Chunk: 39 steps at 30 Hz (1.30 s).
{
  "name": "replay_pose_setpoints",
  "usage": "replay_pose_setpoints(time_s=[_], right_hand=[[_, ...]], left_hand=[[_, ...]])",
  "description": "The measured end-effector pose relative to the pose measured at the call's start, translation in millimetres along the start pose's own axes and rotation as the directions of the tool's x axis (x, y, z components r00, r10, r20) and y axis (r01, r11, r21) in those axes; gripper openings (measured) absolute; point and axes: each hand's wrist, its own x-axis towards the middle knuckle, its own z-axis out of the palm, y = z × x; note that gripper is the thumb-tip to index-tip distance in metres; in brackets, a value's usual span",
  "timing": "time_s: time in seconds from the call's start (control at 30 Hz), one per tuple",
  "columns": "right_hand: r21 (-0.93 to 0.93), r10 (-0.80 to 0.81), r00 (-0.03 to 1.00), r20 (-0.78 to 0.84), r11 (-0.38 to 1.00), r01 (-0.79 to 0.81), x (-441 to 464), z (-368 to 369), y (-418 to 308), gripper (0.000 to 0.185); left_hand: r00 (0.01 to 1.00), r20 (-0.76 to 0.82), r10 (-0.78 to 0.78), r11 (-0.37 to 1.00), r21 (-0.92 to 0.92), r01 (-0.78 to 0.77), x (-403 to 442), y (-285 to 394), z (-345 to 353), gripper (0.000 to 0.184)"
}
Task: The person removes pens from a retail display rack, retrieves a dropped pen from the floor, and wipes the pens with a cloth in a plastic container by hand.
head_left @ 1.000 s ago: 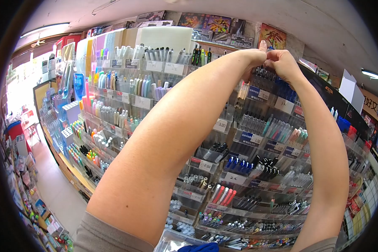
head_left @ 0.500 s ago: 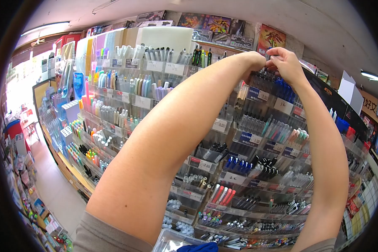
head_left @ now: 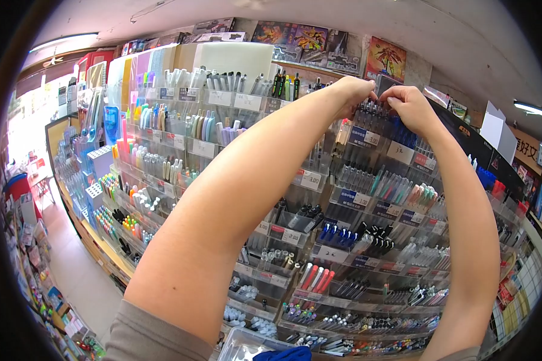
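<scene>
Both my arms reach up to the top row of a clear pen rack. My left hand (head_left: 356,90) is curled at the left of a compartment of dark-tipped pens (head_left: 372,110); its back hides most of the fingers. Just across from it, my right hand (head_left: 411,107) bends its fingers inward and down at those pen tops. Whatever sits between the fingertips is too small to make out. Blue pens (head_left: 403,133) stand below my right hand. A price label (head_left: 365,137) is fixed to the rack front under the dark-tipped pens.
Tiers of pens and markers fill the rack, including red pens (head_left: 317,278) lower down. At the bottom is a clear plastic container (head_left: 241,343) beside blue cloth (head_left: 283,355). Boxed kits (head_left: 385,57) line the top. An aisle (head_left: 78,246) runs at the left.
My hands have moved slightly apart and lower toward the pen tops. The dark-tipped pens between them show more clearly. The view has shifted a little.
</scene>
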Motion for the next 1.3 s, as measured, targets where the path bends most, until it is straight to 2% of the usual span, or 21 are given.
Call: replay_pose_setpoints(time_s=[0.07, 0.1, 0.2, 0.33, 0.47, 0.6, 0.63, 0.73, 0.83, 0.93, 1.0, 1.07, 1.13, 1.2, 1.3], right_hand=[[-0.063, -0.086, 0.994, -0.065, 0.995, 0.082, -2, 2, 5, 0.016], [-0.097, -0.13, 0.987, -0.095, 0.988, 0.121, -3, 2, 5, 0.016], [-0.184, -0.076, 0.993, -0.094, 0.981, 0.058, -11, -1, -1, 0.017], [-0.135, -0.034, 0.991, -0.128, 0.991, 0.017, -16, -5, 3, 0.016], [-0.152, -0.004, 0.977, -0.212, 0.988, -0.029, -23, -13, 2, 0.015], [-0.172, -0.017, 0.957, -0.29, 0.985, -0.034, -33, -15, -1, 0.015], [-0.176, -0.026, 0.952, -0.304, 0.984, -0.03, -37, -17, -3, 0.015], [-0.175, -0.038, 0.939, -0.341, 0.984, -0.024, -47, -21, -9, 0.015], [-0.131, -0.04, 0.939, -0.341, 0.991, -0.005, -53, -21, -8, 0.014], [-0.135, -0.063, 0.944, -0.324, 0.991, 0.02, -60, -18, -10, 0.013], [-0.139, -0.093, 0.927, -0.364, 0.989, 0.045, -62, -15, -7, 0.014], [-0.14, -0.082, 0.923, -0.377, 0.99, 0.031, -65, -14, -10, 0.014], [-0.12, -0.081, 0.918, -0.387, 0.992, 0.037, -66, -13, -9, 0.012], [-0.11, -0.078, 0.92, -0.383, 0.993, 0.039, -67, -12, -10, 0.012], [-0.155, -0.109, 0.924, -0.367, 0.986, 0.055, -68, -9, -13, 0.013]], left_hand=[[0.996, -0.001, 0.089, 0.987, 0.133, -0.088, 11, -8, -5, 0.034], [0.986, -0.043, 0.163, 0.917, 0.376, -0.135, 13, -7, -4, 0.035], [0.983, -0.064, 0.171, 0.869, 0.48, -0.12, 19, -7, 1, 0.036], [0.979, -0.073, 0.193, 0.948, 0.27, -0.167, 16, -11, -4, 0.039], [0.973, -0.049, 0.225, 0.86, 0.479, -0.175, 10, -7, 0, 0.043], [0.987, -0.057, 0.152, 0.87, 0.481, -0.107, 10, 0, 0, 0.057], [0.977, -0.084, 0.197, 0.872, 0.469, -0.136, 7, -1, 2, 0.059], [0.984, -0.039, 0.172, 0.948, 0.28, -0.154, 8, -6, -3, 0.058], [0.989, -0.017, 0.147, 0.916, 0.38, -0.129, 0, -3, 0, 0.055], [0.994, -0.009, 0.105, 0.935, 0.341, -0.096, 2, 4, -8, 0.054], [0.982, 0.057, 0.18, 0.952, 0.243, -0.189, -6, 10, -14, 0.06], [0.97, 0.082, 0.228, 0.909, 0.34, -0.242, -26, 22, -25, 0.064], [0.945, 0.084, 0.316, 0.902, 0.28, -0.327, -46, 28, -40, 0.062], [0.909, 0.008, 0.416, 0.885, 0.224, -0.407, -72, 26, -51, 0.053], [0.836, 0.021, 0.548, 0.781, 0.346, -0.52, -125, -11, -69, 0.038]])
